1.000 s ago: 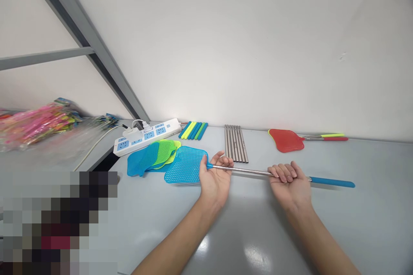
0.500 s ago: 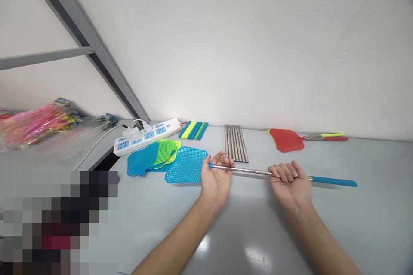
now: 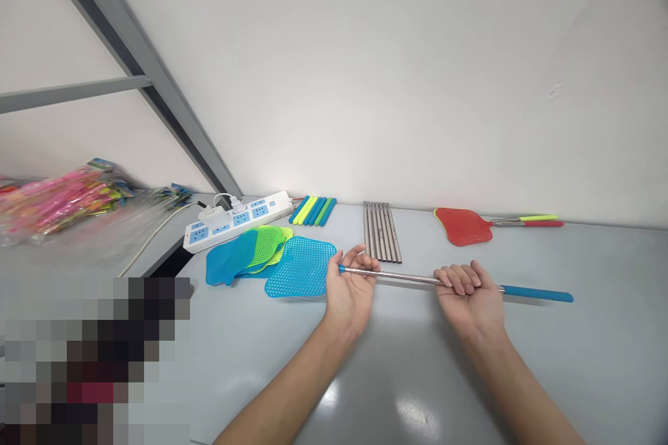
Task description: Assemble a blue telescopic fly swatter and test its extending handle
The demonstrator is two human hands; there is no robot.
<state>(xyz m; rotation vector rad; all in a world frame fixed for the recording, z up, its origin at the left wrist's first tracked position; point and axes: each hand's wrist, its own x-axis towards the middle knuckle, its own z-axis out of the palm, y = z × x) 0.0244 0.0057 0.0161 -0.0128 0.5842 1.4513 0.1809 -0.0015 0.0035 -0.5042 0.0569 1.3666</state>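
A blue fly swatter (image 3: 300,268) with a metal rod lies crosswise in both hands, just above the table. My left hand (image 3: 352,292) is palm up, thumb at the blue neck beside the mesh head and fingers loosely curled around the rod. My right hand (image 3: 470,295) is closed round the rod close to its blue grip (image 3: 537,293), which sticks out to the right. Behind my left hand lies a row of several metal rods (image 3: 380,233). Loose blue, green and yellow swatter heads (image 3: 234,254) overlap left of the held one.
Several coloured grips (image 3: 313,211) lie by a white power strip (image 3: 240,222) with plugs in it. Two swatters, the upper one with a red head (image 3: 464,227), rest at the back right. Bagged pink items (image 3: 67,198) lie at far left. A wall (image 3: 391,83) stands behind the grey table (image 3: 600,361).
The fly swatter has shifted slightly to the left, its grip end and mesh head moving together. Both hands stay almost where they were, still round the rod.
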